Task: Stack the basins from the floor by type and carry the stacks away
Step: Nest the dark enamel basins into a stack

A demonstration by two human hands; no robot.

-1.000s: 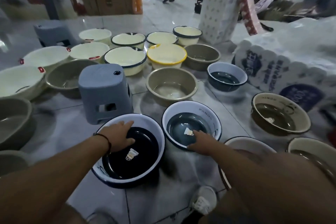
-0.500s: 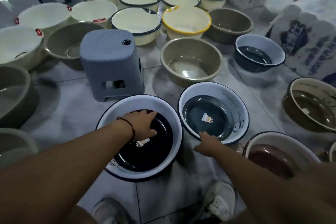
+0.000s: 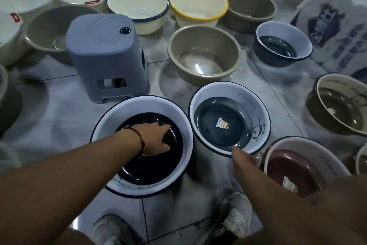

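A large basin (image 3: 183,141) with white walls, a dark rim and a black bottom stands on the tiled floor in front of me. My left hand (image 3: 156,139) lies inside it, fingers stretched flat on the black bottom. To its right stands a smaller basin of the same style (image 3: 256,111), blue-grey inside, with a panda drawing and a sticker. My right hand (image 3: 241,158) is at this basin's near rim, thumb tip over the edge, the other fingers hidden below it.
A grey plastic stool (image 3: 105,52) stands just behind the large basin. Around it lie tan basins (image 3: 204,54), cream basins with dark or yellow rims (image 3: 198,4), another blue-grey one (image 3: 286,34), a maroon one (image 3: 297,143) and a brown one (image 3: 337,89). Wrapped paper packs (image 3: 337,26) stand at the right.
My view has tipped down and closer. My left hand has slid from the far wall onto the black bottom, covering the sticker. My right hand stays at the smaller basin's near rim.
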